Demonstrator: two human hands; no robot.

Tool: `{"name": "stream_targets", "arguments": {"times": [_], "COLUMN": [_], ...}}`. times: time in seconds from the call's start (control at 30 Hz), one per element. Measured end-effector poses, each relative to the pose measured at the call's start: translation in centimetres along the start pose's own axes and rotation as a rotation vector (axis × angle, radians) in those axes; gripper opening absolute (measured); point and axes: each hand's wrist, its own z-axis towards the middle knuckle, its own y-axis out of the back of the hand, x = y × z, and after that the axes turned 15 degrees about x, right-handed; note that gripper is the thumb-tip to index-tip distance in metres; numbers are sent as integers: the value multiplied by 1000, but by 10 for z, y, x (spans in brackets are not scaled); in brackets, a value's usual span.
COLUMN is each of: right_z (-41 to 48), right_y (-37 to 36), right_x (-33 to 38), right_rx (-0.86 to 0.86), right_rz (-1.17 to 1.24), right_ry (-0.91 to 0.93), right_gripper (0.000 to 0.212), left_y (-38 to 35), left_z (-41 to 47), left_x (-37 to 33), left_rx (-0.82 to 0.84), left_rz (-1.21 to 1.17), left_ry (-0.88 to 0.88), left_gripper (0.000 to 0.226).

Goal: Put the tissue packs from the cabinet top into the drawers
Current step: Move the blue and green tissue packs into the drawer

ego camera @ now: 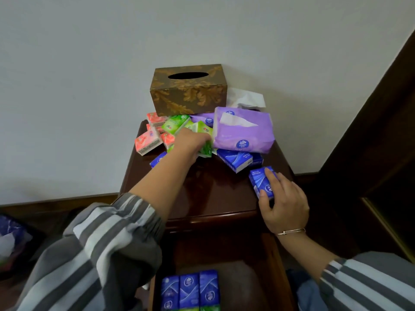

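Small tissue packs lie heaped at the back of the dark wooden cabinet top (215, 194): red ones (148, 142) at the left, green ones (174, 124) in the middle, blue ones (238, 160) at the right. My left hand (190, 142) reaches into the heap and closes on a green pack (206, 149). At the right edge of the top, my right hand (283, 203) grips a blue pack (261, 184). Below, the open drawer (269, 277) holds three blue packs (189, 288) in a row, with green ones just showing under them.
A brown leaf-patterned tissue box (188, 90) stands against the wall behind the heap. A large purple soft tissue pack (242, 131) lies beside it, with loose white tissue (247, 97) behind. Dark wooden furniture (381, 131) rises at the right. A bag (11, 239) sits on the floor at left.
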Motion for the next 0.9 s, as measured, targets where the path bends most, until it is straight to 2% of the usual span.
{"name": "stream_targets", "arguments": {"times": [0.1,0.27,0.4,0.57,0.7,0.77,0.9], "right_z": [-1,-1,-3,-2,-3,-2,-2], "right_y": [1,4,5,6,4,2,-1], "right_x": [-1,-1,-2,-1,-2,-3,-4], "right_rx": [16,44,70,67,43,31,22], "right_rz": [9,24,30,29,25,21,24], "right_ry": [-3,-8,-15,-13,-1,6,11], "right_gripper": [54,54,56,56,56,56,56], "left_y": [-7,-13,-15,-12,-8,-5,2], "left_z": [3,9,7,12,0,-3,-13], "left_x": [-2,-10,-13,-18,-23,-22,-23], "left_rx": [-32,-25,32,81,101,128,148], "left_rz": [-7,-133,-128,-70,-136,-152,-261], "left_ry": [55,123,168,240,257,271,235], "left_gripper": [62,79,58,52,8,23,25]}}
